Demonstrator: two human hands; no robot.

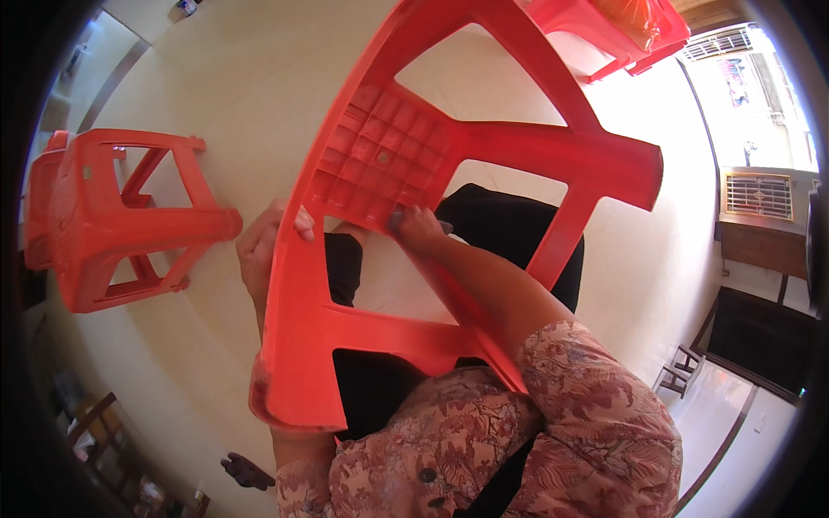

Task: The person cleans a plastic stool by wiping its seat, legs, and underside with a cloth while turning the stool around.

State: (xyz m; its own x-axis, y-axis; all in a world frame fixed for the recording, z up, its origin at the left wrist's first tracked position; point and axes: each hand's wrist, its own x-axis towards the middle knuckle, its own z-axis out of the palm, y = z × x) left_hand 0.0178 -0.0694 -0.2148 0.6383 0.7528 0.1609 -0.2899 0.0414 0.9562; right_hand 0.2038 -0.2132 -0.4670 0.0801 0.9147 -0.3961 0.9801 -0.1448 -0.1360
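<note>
A red plastic stool [414, 333] lies tipped over my lap, its ribbed underside [382, 152] facing me and its legs spreading outward. My left hand [262, 243] grips the outer edge of one side of it, fingertips curled over the rim. Inside the frame, my right hand [421, 230] is closed around a small dark grey object [395, 221] against the lower corner of the ribbed seat. Most of that object is hidden by my fingers, so I cannot tell what it is.
Other red plastic stools stand at left [146, 220] and upper right [570, 19]; the latter carries an orange plastic bag [631, 19]. A dark glove-like item [247, 471] lies on the pale floor [214, 369]. Dark wooden furniture [90, 421] is at lower left.
</note>
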